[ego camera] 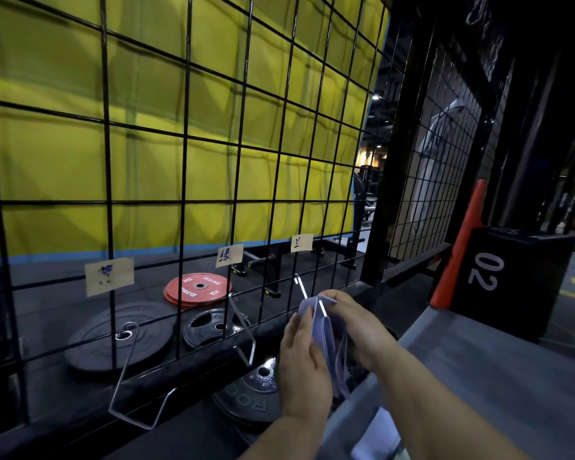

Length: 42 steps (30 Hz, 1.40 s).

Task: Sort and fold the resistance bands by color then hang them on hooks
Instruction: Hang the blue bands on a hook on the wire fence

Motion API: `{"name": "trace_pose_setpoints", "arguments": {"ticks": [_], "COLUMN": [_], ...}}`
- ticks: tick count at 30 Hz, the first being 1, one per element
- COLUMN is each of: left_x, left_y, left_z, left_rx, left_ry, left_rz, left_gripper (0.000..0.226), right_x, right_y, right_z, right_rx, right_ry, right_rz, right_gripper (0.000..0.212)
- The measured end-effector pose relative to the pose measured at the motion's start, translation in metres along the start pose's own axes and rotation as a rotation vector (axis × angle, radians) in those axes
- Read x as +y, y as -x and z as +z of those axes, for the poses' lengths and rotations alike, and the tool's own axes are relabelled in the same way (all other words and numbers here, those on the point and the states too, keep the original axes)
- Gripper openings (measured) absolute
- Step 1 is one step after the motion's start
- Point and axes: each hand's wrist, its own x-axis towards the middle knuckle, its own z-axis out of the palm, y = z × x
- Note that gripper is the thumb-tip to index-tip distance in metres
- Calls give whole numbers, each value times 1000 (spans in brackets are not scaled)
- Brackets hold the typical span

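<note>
A folded pale blue-lilac resistance band (326, 340) hangs between my two hands, its top at the tip of the right metal hook (307, 293) on the black wire grid (180, 180). My left hand (304, 363) holds the band's left side with fingers up along it. My right hand (356, 330) pinches the band's top edge at the hook. Two more metal hooks stick out of the grid: a middle hook (244, 330) and a left hook (132, 390), both bare. Paper labels (109, 275), (229, 255), (301, 243) are taped above the hooks.
Behind the grid lie black weight plates (120, 336), (213, 327) and a red plate (198, 288) on the floor. Another black plate (246, 393) sits below my hands. A grey bench surface (478, 370) runs at right, with a black box marked 02 (512, 277) and an orange cone (462, 247).
</note>
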Motion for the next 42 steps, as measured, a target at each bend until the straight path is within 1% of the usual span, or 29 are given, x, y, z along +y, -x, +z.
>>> {"name": "trace_pose_setpoints", "arguments": {"ticks": [2, 6, 8, 9, 10, 11, 12, 13, 14, 15, 16, 17, 20, 23, 26, 28, 30, 32, 34, 37, 39, 40, 42], "left_x": [0, -3, -3, -3, -3, -1, 0, 2, 4, 4, 3, 1, -3, -1, 3, 6, 8, 8, 6, 3, 5, 6, 11], "left_y": [0, 0, 2, 4, 5, 6, 7, 7, 8, 9, 10, 10, 11, 9, 5, 3, 3, 4, 4, 2, 0, 0, 0], "left_z": [0, 1, 2, 2, 2, 1, 1, 0, -2, -2, -2, -1, 1, 3, 3, 1, 0, 0, 1, 1, -1, -2, -3], "left_rx": [-11, -4, -3, -3, -2, -3, -8, -20, -38, -59, -78, -93, -100, -96, -54, -34, -44, -56, -61, -35, -16, -8, 11], "left_ry": [6, 40, 62, 85, 118, 156, 193, 222, 247, 259, 259, 258, 325, 368, 372, 364, 334, 298, 274, 243, 210, 196, 190], "left_rz": [-11, -13, -30, -46, -61, -74, -86, -102, -122, -137, -145, -152, -189, -255, -300, -322, -325, -312, -295, -303, -288, -282, -270], "left_gripper": [52, 50, 48, 46, 44, 43, 42, 41, 41, 39, 38, 38, 39, 35, 26, 22, 23, 37, 42, 41, 36, 34, 30], "right_x": [0, 7, 11, 15, 20, 22, 23, 19, 12, 4, 6, 8, 12, 18, 17, 18, 20, 23, 23, 26, 24, 24, 22], "right_y": [-2, -7, -12, -9, -8, -4, -3, 4, 6, 10, 14, 17, 18, 18, 14, 10, 7, 5, 7, 7, 8, 8, 7], "right_z": [0, -6, -10, -15, -22, -25, -23, -17, -4, 4, 5, 6, 4, 2, 4, 5, 6, 7, 9, 7, 7, 5, 2], "right_rx": [-8, 53, 70, 39, 8, -71, -117, -134, -86, -82, -86, -107, -40, 45, 103, 181, 221, 206, 180, 148, 101, 77, 110], "right_ry": [2, -118, -63, -38, -56, -21, 12, 19, 49, 44, 20, -10, -35, -86, -10, 81, 168, 208, 238, 152, 48, 39, 33], "right_rz": [-6, -23, 26, 34, 60, 77, 57, 51, 54, 30, -33, -69, -76, 14, 66, 77, 126, 181, 210, 229, 208, 200, 183], "right_gripper": [20, 26, 26, 27, 37, 47, 48, 42, 33, 26, 25, 28, 29, 30, 40, 34, 33, 40, 41, 37, 33, 31, 25]}}
